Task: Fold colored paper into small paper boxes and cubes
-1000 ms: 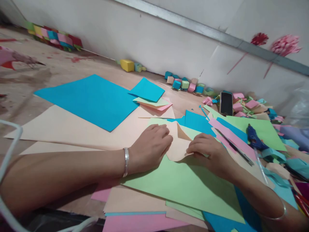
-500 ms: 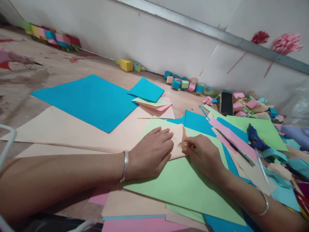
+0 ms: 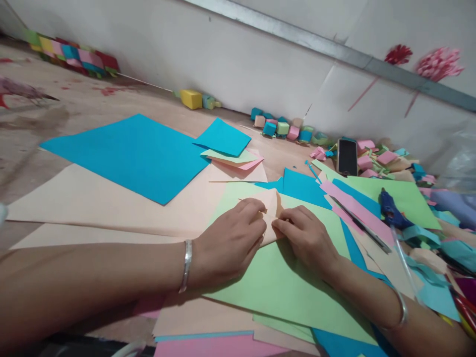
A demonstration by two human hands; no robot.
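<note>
A small peach sheet of paper [image 3: 270, 201] lies over a large light green sheet [image 3: 297, 282]. Its right side is lifted and bent into a fold. My right hand [image 3: 307, 238] pinches that raised edge between thumb and fingers. On the left part of the same paper rests my left hand [image 3: 230, 243], its fingers curled and closed against it; the fingertips are partly hidden. Beyond the hands sits a small stack of folded papers, topped by a blue piece [image 3: 223, 138]. A large blue sheet [image 3: 130, 156] overlaps a long peach sheet [image 3: 100, 203] at the left.
To the right lie a pair of scissors [image 3: 360, 224], a blue glue gun [image 3: 390, 210] and a phone [image 3: 347, 156] among many small paper pieces. Small paper blocks [image 3: 282, 128] line the wall. Paper flowers [image 3: 439, 64] lean there. A bird figure [image 3: 22, 89] stands far left.
My left fingers have curled in from lying flatter on the peach paper. My right hand has moved slightly left, bending the paper's right side up and over. The view has shifted slightly.
</note>
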